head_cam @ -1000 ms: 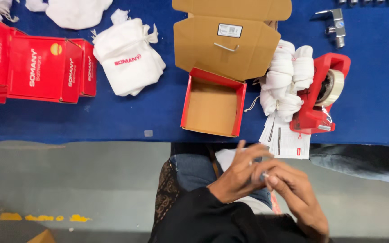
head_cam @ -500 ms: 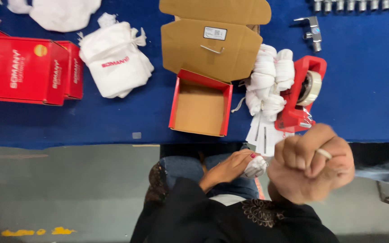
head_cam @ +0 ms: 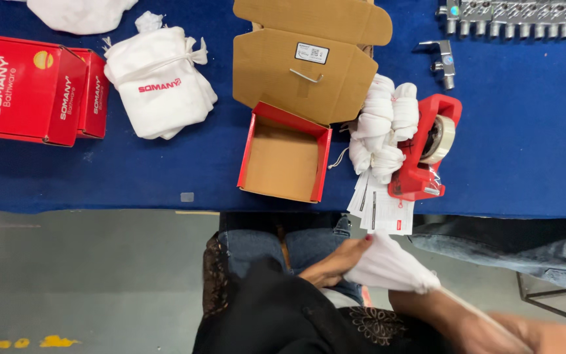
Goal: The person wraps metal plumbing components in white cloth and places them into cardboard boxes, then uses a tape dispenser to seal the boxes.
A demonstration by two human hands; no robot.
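Over my lap, my left hand [head_cam: 334, 264] grips a small white cloth pouch [head_cam: 393, 267] by its near end. A thin white cord runs from the pouch down to the right toward my right hand [head_cam: 537, 334], which is blurred at the bottom edge and looks closed on the cord. An open red cardboard box [head_cam: 284, 154] with a brown inside stands empty on the blue table [head_cam: 512, 131], just beyond my knees. Its brown flaps [head_cam: 309, 52] lie folded back.
Rolled white pouches [head_cam: 381, 128], a red tape dispenser [head_cam: 427, 147] and paper slips [head_cam: 382, 208] lie right of the box. Left are a filled white drawstring bag [head_cam: 158, 85] and closed red boxes [head_cam: 27, 82]. Metal fittings [head_cam: 519, 13] line the far right. Another person's jeans-clad leg [head_cam: 512, 246] is at right.
My right hand has dropped from in front of me to the bottom right, drawing the cord out. The pouch now shows stretched between both hands. The camera has shifted slightly.
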